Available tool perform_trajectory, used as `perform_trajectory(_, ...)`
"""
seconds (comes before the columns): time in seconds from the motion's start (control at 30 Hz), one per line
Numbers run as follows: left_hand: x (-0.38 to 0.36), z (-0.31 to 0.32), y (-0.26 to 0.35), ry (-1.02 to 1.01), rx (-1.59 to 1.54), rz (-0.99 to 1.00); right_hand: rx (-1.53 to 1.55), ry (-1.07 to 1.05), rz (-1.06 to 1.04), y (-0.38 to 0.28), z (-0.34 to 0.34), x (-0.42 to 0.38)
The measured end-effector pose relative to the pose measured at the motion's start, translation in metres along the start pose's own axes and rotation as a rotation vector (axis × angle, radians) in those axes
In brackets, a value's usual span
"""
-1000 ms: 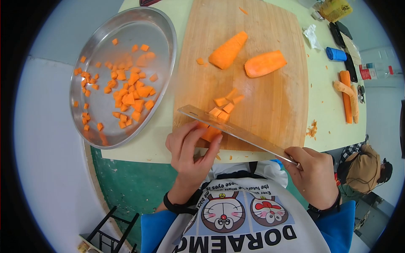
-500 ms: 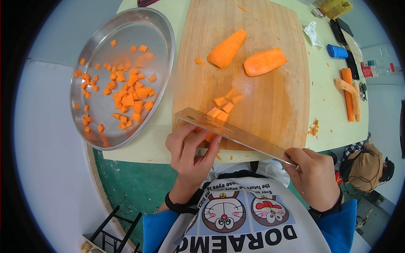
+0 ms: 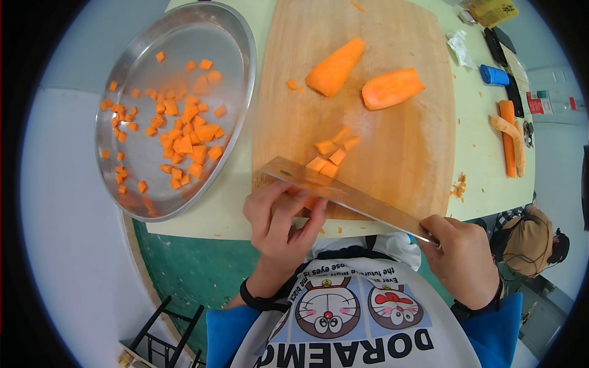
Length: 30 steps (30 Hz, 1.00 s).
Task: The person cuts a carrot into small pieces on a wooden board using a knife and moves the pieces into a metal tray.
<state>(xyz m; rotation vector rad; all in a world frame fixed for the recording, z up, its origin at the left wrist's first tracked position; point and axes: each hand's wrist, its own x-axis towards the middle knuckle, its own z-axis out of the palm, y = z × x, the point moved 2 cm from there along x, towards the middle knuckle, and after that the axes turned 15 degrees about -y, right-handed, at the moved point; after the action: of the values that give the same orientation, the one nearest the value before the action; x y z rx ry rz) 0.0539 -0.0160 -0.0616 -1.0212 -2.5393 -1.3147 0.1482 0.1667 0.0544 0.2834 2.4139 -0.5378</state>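
My right hand (image 3: 457,254) is closed round the handle of a cleaver (image 3: 350,199), whose broad blade runs leftward across the near part of the wooden cutting board (image 3: 399,159). Behind the blade, my left hand (image 3: 285,218) pinches a piece of carrot (image 3: 311,201), its fingertips close against the flat of the blade. Much of that piece is hidden by fingers and steel. Several cut carrot chunks (image 3: 336,157) lie just beyond the blade. Farther up the board rest two peeled carrot sections, a tapered one (image 3: 335,67) and a blunt one (image 3: 392,89).
To the left, an oval metal tray (image 3: 236,122) holds many carrot cubes (image 3: 184,144). Whole carrots (image 3: 508,138) lie at the table's right side, near a blue roll (image 3: 494,75), crumpled tissue (image 3: 459,49) and a plastic bottle (image 3: 549,102). Another person (image 3: 527,242) is at the lower right.
The view has shifted slightly. Both hands, the cleaver and the carrot pieces keep nearly the same places relative to the board.
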Motion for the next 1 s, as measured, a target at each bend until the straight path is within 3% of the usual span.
perform_trajectory(0.67,0.0,0.003,0.002,0.013,0.03,0.04,-0.111,0.023,-0.01,-0.005,-0.001,0.011)
perform_trajectory(1.0,-0.002,0.002,0.005,0.017,0.077,0.026,0.064,0.119,-0.075,0.007,0.001,-0.004)
